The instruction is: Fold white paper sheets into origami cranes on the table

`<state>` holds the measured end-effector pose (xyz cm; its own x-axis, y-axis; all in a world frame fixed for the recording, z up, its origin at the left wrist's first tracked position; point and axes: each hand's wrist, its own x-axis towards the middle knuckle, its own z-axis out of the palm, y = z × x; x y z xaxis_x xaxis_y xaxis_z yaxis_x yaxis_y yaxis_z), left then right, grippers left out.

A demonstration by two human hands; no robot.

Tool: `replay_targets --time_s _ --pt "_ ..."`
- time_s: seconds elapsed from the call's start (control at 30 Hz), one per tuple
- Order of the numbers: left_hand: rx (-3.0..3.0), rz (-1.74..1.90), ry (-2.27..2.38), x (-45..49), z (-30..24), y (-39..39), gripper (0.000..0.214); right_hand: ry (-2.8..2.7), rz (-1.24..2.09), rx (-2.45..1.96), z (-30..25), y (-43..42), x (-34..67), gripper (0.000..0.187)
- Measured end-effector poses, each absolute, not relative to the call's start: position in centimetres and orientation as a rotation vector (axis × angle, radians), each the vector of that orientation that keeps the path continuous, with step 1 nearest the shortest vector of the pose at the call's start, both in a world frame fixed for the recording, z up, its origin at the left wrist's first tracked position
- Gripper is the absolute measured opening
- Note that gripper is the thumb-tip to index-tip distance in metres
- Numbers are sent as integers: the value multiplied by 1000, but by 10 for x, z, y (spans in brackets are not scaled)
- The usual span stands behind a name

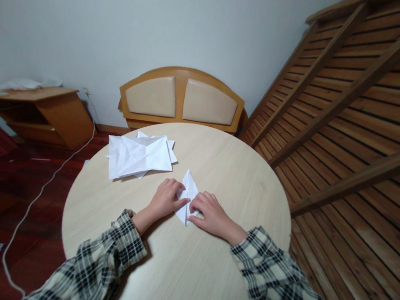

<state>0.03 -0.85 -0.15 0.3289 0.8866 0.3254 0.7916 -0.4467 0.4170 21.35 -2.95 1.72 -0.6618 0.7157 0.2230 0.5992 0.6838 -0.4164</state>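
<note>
A small white folded paper (189, 189), kite-shaped with a point toward the far side, lies flat on the round light-wood table (239, 182). My left hand (165, 197) rests on its left half, fingers curled and pressing down along the middle crease. On its right half lies my right hand (211, 213), fingers curled with the tips pinching the lower edge of the paper. Both sleeves are plaid.
A loose stack of creased white sheets (139, 156) lies on the table's far left. A wooden chair (182, 98) stands behind the table. Slatted wooden frames (359, 113) lean at the right. A low cabinet (44, 111) and a white cord (52, 178) are on the dark floor at the left.
</note>
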Motion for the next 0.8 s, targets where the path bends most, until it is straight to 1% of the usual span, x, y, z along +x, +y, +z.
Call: replay_targets --time_s 0.2,0.4,0.5,0.67,0.73,0.8 --pt "2410 756 1558 1 1 -10 29 -2544 453 -1032 19 -30 214 24" --pt "2420 707 1579 2 3 -11 33 -2560 460 -1018 19 -30 213 40" --pt "2426 702 1578 2 3 -11 33 -2543 489 -1000 19 -28 214 40" --pt "2446 714 1561 1 -1 -10 32 -2438 472 -1003 20 -24 218 24" --pt "2449 718 1551 0 -3 -9 35 -2434 429 -1038 18 -23 218 29" --pt "2450 716 1543 -1 -4 -8 38 -2483 410 -1067 15 -23 219 38"
